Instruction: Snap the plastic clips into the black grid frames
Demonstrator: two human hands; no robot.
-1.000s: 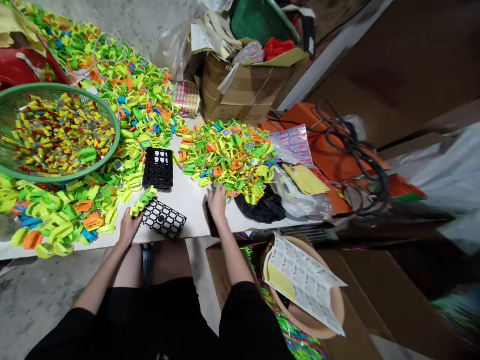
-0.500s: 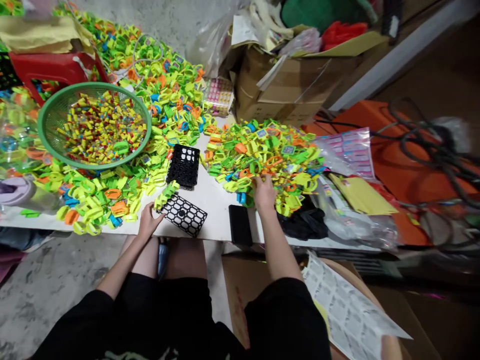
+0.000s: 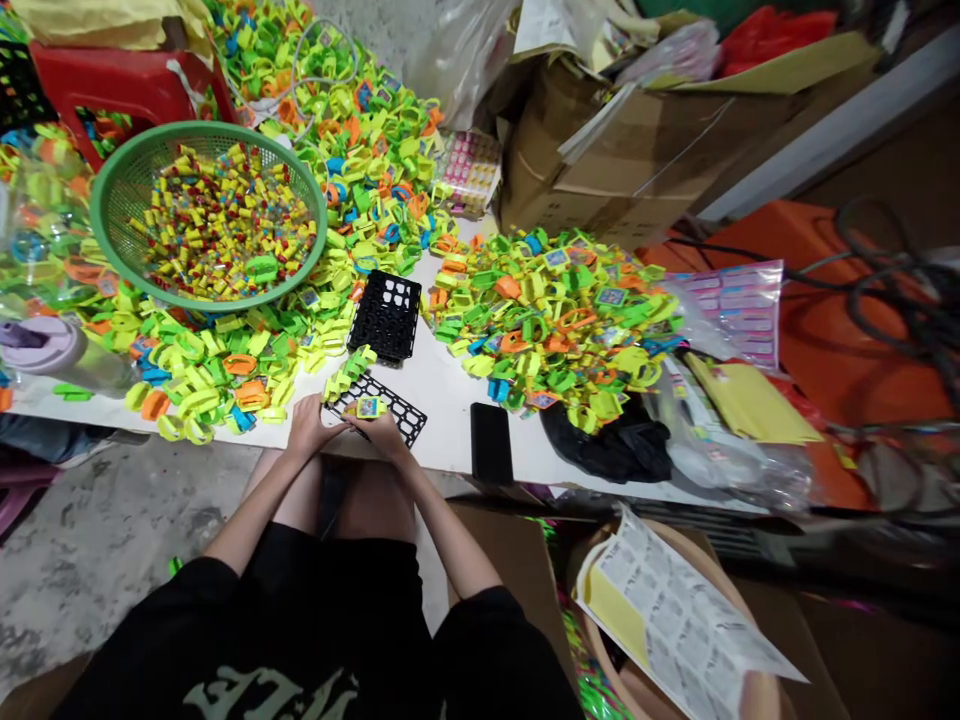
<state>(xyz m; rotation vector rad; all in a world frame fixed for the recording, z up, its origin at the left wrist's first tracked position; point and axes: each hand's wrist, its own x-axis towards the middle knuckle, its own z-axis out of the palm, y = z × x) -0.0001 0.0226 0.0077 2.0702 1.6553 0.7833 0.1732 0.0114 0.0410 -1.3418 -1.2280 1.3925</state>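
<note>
My right hand (image 3: 381,432) grips a yellow-green toy watch (image 3: 370,407) with a printed face, held over a black grid tray (image 3: 409,415) near the table's front edge. Close beside it, my left hand (image 3: 309,428) is closed at the tray's left end, its thumb pointing at the right hand. A short row of yellow-green toy watches (image 3: 351,370) sits along the tray's upper left side. Just behind stands another black tray (image 3: 384,325), apparently a stack. A heap of mixed toy watches (image 3: 555,320) lies to the right.
A green basket (image 3: 321,225) of small yellow-red pieces rests among more watches at left, near a lidded cup (image 3: 45,345) and a red stool (image 3: 127,75). A black phone-like slab (image 3: 491,443) and black cloth (image 3: 607,445) lie right. A cardboard box (image 3: 637,150) stands behind.
My right hand has come from the right-hand heap to the tray, bringing a toy watch. My left hand stays at the tray's left end. The camera view has shifted slightly.
</note>
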